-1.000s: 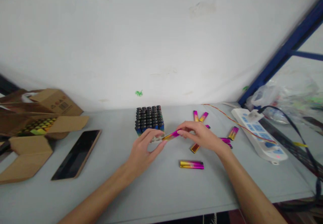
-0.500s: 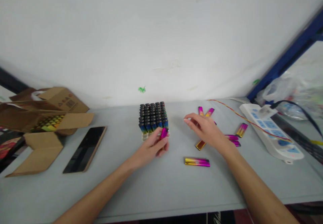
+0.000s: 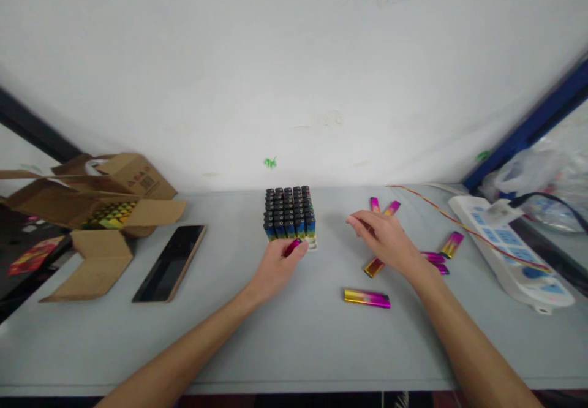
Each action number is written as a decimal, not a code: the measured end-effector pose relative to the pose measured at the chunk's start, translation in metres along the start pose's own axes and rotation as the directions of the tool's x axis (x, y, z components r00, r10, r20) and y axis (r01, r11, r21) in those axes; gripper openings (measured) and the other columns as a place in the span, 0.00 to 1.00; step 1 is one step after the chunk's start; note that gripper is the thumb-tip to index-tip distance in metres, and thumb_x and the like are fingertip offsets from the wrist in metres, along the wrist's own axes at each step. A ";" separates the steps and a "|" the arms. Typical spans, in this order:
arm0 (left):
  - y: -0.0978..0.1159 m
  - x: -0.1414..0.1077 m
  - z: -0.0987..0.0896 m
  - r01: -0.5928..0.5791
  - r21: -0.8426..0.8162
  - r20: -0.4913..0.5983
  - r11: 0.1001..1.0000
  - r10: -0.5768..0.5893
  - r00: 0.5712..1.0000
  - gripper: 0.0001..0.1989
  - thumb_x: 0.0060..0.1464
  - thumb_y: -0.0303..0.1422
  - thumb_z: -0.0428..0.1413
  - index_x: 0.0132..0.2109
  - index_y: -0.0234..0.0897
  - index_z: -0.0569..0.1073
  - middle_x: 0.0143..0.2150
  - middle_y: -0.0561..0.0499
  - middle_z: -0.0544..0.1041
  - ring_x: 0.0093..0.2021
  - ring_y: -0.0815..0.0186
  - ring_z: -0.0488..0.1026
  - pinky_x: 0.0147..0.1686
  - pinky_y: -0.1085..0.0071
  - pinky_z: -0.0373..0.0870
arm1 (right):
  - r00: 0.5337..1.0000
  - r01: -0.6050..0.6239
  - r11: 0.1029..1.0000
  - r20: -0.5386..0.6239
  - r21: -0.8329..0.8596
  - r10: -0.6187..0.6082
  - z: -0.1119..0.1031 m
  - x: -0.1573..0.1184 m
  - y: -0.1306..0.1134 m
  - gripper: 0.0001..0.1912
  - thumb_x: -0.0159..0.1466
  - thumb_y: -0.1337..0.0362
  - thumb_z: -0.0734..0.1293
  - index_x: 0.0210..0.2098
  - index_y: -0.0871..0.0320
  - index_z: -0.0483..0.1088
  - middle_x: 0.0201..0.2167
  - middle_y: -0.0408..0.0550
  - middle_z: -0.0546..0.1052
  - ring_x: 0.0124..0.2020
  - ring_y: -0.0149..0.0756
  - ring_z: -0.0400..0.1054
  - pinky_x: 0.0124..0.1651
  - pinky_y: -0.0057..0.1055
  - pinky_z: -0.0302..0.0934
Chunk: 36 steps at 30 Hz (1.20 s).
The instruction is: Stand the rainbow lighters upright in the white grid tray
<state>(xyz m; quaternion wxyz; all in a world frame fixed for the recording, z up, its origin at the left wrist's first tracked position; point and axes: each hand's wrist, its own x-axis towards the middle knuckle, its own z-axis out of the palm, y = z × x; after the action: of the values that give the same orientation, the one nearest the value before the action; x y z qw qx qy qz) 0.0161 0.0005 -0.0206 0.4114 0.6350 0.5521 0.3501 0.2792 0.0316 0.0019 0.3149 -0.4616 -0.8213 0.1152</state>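
My left hand [image 3: 275, 270] is closed around a magenta lighter [image 3: 292, 247], only its end showing between thumb and fingers. Just beyond it, several blue-and-yellow lighters with black tops [image 3: 288, 215] stand upright in tight rows. They sit in a white tray [image 3: 312, 244], whose front row has vacant slots at the right. My right hand [image 3: 383, 239] hovers to the right, thumb and fingertips brought together with nothing visible in them. Beneath and around it lie loose magenta-and-gold lighters [image 3: 374, 266]. Nearer the front, another magenta-and-gold lighter [image 3: 366, 298] lies flat.
At left, an open cardboard box [image 3: 156, 211] holds yellow items, and a phone [image 3: 169, 264] lies beside it. A white power strip [image 3: 509, 252] with a red-yellow wire [image 3: 441, 212] is at right. Behind the grey table [image 3: 275, 347] rises a white wall [image 3: 294, 89].
My left hand has turned and lowered the lighter in front of the tray, covering more of it. My right hand stays over the loose lighters. The whole view has shifted slightly.
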 end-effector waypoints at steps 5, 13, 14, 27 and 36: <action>-0.005 0.001 0.001 -0.001 0.006 -0.040 1.000 0.001 0.999 0.23 0.58 0.50 0.52 0.23 0.40 0.60 0.22 0.56 0.57 0.25 0.68 0.54 0.26 0.71 0.48 | 1.000 0.000 1.000 0.001 0.007 0.000 0.000 0.000 0.002 0.20 0.77 0.52 0.56 0.38 0.54 0.73 0.29 0.47 0.78 0.31 0.39 0.72 0.38 0.35 0.62; 0.012 -0.006 -0.009 -0.087 0.090 0.003 0.992 0.087 0.996 0.26 0.64 0.53 0.50 0.25 0.39 0.62 0.24 0.56 0.60 0.27 0.68 0.57 0.27 0.70 0.52 | 1.000 0.018 1.000 0.024 -0.025 -0.017 0.000 -0.001 0.002 0.21 0.78 0.53 0.56 0.36 0.55 0.72 0.28 0.46 0.77 0.28 0.38 0.70 0.36 0.34 0.58; 0.016 -0.007 -0.013 -0.132 0.111 0.012 0.985 0.132 0.991 0.26 0.65 0.52 0.50 0.26 0.39 0.62 0.26 0.55 0.61 0.28 0.68 0.59 0.28 0.71 0.53 | 1.000 0.019 1.000 0.023 -0.024 -0.019 0.000 -0.001 0.002 0.21 0.78 0.53 0.55 0.35 0.55 0.72 0.28 0.46 0.77 0.28 0.38 0.70 0.36 0.34 0.58; 0.016 0.008 -0.063 -0.216 -0.344 -0.057 0.914 0.209 0.976 0.21 0.64 0.53 0.56 0.51 0.45 0.59 0.29 0.64 0.62 0.19 0.76 0.54 0.20 0.75 0.67 | 0.998 0.064 0.998 -0.008 -0.015 -0.064 -0.002 0.000 0.005 0.21 0.78 0.55 0.55 0.35 0.56 0.72 0.28 0.47 0.77 0.31 0.40 0.71 0.39 0.35 0.59; 0.025 0.007 -0.092 -0.303 -0.048 -0.206 0.952 0.287 0.935 0.22 0.68 0.50 0.53 0.38 0.35 0.75 0.26 0.53 0.73 0.25 0.69 0.69 0.29 0.71 0.68 | 0.992 -0.040 0.989 -0.124 -0.140 0.023 -0.007 -0.001 0.026 0.17 0.76 0.57 0.59 0.40 0.57 0.75 0.32 0.49 0.78 0.31 0.40 0.72 0.39 0.35 0.63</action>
<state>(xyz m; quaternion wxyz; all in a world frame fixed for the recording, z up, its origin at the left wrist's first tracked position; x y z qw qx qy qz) -0.0556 0.0189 0.0403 0.3224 0.6562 0.4743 0.4904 0.3021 0.0447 -0.0052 0.3292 -0.5019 -0.7992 0.0329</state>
